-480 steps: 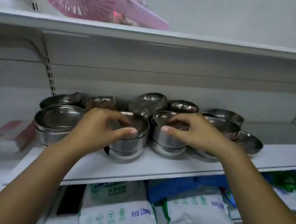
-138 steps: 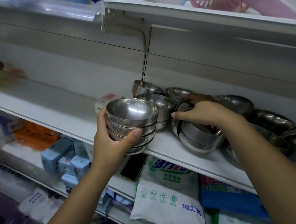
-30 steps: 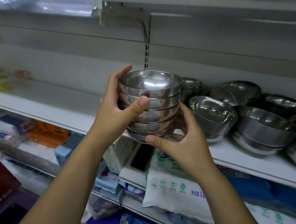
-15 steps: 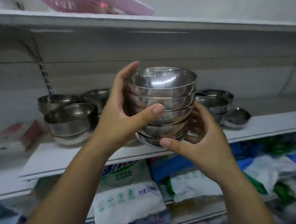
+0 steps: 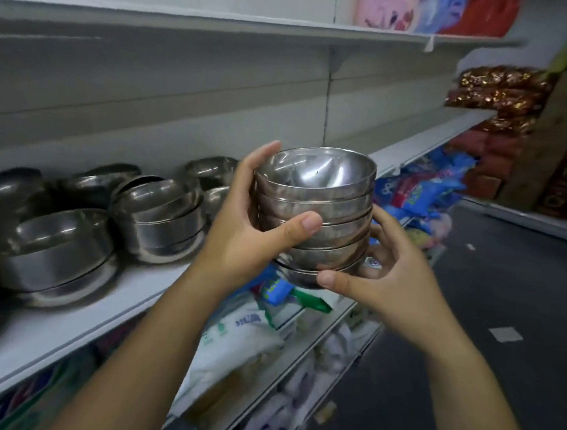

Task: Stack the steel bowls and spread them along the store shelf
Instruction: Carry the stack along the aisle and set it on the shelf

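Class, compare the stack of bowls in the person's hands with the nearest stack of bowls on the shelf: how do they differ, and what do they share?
The held stack is off the shelf, gripped by the left hand at its side and the right hand under it; the shelf stack rests on the shelf, untouched. The held stack shows about five nested bowls; the shelf stack shows fewer. Both are shiny steel, nested, mouths up.
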Available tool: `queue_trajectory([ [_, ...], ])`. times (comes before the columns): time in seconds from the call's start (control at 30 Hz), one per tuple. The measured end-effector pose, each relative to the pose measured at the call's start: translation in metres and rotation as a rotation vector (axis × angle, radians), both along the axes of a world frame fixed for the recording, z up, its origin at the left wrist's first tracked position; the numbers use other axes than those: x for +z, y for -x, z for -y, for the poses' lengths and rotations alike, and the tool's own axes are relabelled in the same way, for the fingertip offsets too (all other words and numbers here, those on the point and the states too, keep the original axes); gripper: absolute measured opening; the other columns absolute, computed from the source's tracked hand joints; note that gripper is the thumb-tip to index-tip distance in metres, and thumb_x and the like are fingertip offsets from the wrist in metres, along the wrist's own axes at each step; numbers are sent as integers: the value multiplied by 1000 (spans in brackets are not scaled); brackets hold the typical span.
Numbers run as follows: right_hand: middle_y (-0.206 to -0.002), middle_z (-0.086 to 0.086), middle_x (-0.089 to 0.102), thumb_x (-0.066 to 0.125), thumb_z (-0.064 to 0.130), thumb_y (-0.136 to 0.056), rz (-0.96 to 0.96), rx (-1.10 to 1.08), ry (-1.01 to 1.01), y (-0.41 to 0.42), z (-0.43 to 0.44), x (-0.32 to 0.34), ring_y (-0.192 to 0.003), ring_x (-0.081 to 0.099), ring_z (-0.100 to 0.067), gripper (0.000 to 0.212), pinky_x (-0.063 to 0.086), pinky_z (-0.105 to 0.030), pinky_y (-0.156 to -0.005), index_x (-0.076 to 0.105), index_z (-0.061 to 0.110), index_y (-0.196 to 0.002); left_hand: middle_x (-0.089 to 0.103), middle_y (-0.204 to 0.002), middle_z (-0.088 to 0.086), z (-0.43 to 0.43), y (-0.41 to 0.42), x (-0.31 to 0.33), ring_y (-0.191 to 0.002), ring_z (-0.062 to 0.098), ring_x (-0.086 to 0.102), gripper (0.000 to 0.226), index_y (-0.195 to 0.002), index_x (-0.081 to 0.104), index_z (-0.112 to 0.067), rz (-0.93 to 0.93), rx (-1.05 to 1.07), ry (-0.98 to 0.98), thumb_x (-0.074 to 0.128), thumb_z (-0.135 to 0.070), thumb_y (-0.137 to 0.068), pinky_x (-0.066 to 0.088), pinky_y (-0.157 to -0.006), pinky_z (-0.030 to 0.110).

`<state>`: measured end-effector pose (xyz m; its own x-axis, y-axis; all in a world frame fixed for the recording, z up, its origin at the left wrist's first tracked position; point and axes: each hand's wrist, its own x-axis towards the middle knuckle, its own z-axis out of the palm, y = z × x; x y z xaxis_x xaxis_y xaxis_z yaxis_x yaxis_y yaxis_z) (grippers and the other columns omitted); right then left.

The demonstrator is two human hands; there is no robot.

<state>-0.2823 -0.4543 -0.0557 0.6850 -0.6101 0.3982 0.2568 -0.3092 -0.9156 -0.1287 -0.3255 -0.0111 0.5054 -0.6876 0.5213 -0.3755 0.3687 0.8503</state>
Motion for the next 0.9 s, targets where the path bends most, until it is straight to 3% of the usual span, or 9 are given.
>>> queue_trajectory([
  [0.17,-133,6,66,98,31,-53,-31,30,-5,32,97,5,-118,68,-18,103,60,-42,-92,50,36,-144,60,-135,-3,93,36,1,-117,10,66,90,-148,41,-25,-60,-19,37,87,-11,-72,56,-86,23],
  [0.27,-131,6,67,97,28,-54,-67,49,7,51,158,14,-118,67,-15,101,60,-34,-90,50,35,-143,60,-137,-4,150,58,5,-120,15,65,89,-147,42,-33,-104,-4,66,90,-23,-73,58,-90,32],
  [0.4,-138,2,62,100,34,-56,-110,47,-1,78,228,23,-122,65,-19,105,58,-40,-96,47,37,-147,62,-134,-12,218,79,12,-122,17,64,87,-144,43,-39,-124,-18,26,89,-25,-72,58,-95,42],
  [0.6,-138,1,62,100,23,-59,-96,-20,-57,110,292,25,-122,65,-17,104,58,-42,-97,47,28,-148,62,-131,-12,300,99,15,-120,14,65,82,-144,43,-32,-97,-127,13,86,-20,-75,58,-89,32],
  [0.67,-134,2,65,96,15,-59,-87,-48,-79,119,309,23,-119,67,-14,100,59,-38,-95,48,25,-147,64,-130,-8,325,103,12,-120,20,65,73,-141,46,-31,-144,-178,2,82,-26,-78,59,-89,37],
  [0.77,-128,9,69,91,6,-61,-73,-99,-105,131,334,18,-113,69,-7,95,59,-27,-88,50,24,-145,67,-123,-2,363,106,7,-113,17,67,59,-139,51,-24,-184,-223,-10,75,-25,-85,57,-86,30],
  [0.9,-126,16,69,92,13,-59,-98,-168,-78,139,378,14,-114,68,-4,95,59,-26,-89,51,27,-144,68,-119,-5,415,110,3,-107,10,68,59,-137,53,-21,-201,-271,1,77,-28,-83,56,-84,26],
])
